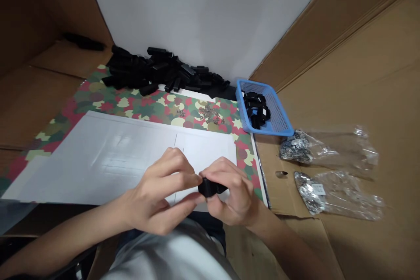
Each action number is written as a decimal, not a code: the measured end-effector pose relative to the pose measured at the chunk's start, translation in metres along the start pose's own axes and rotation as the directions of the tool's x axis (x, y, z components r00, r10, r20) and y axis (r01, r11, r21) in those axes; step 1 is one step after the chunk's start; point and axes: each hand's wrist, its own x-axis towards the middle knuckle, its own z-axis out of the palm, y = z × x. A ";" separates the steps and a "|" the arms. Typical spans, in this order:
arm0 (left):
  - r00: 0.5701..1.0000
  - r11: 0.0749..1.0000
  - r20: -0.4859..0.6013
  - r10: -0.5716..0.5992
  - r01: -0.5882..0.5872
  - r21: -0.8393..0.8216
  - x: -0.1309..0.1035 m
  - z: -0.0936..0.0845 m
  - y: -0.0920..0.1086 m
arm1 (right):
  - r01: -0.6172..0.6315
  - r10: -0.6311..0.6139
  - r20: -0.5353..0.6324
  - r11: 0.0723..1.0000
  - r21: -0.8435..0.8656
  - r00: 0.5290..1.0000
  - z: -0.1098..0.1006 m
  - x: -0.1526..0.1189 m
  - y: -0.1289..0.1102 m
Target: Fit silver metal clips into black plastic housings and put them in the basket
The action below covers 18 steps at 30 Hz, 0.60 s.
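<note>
Between my two hands, over the near edge of the white sheet (131, 157), is a small black block-like piece (207, 188). My right hand (232, 192) grips its right part, with fingers curled round it. At its left end, the thumb and fingertips of my left hand (167, 190) pinch the piece. Part of it is hidden behind my right fingers, and I cannot make out its details. Tiny metal bits (210, 114) lie scattered on the patterned cloth (157, 109) beyond the sheet.
A heap of black pieces (157, 70) lies along the back wall. At the right stands a blue basket (278, 116) holding several black pieces. Beside it, on cardboard, are two clear bags (297, 146) of shiny metal parts and a small metal object (281, 174). Cardboard walls enclose the sides.
</note>
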 end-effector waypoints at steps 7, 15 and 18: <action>0.996 1.000 -0.089 -0.010 0.012 0.022 -0.001 0.004 0.000 | 0.053 -0.052 0.011 0.997 -0.058 0.999 -0.004 0.003 -0.001; 0.991 0.999 -0.126 0.033 -0.028 0.036 -0.003 0.006 0.002 | 0.048 -0.049 -0.002 0.997 -0.052 0.999 -0.001 -0.003 0.000; 0.989 0.998 -0.138 0.054 -0.048 0.048 -0.006 0.007 0.001 | 0.045 -0.045 -0.012 0.998 -0.040 0.999 0.001 -0.005 0.001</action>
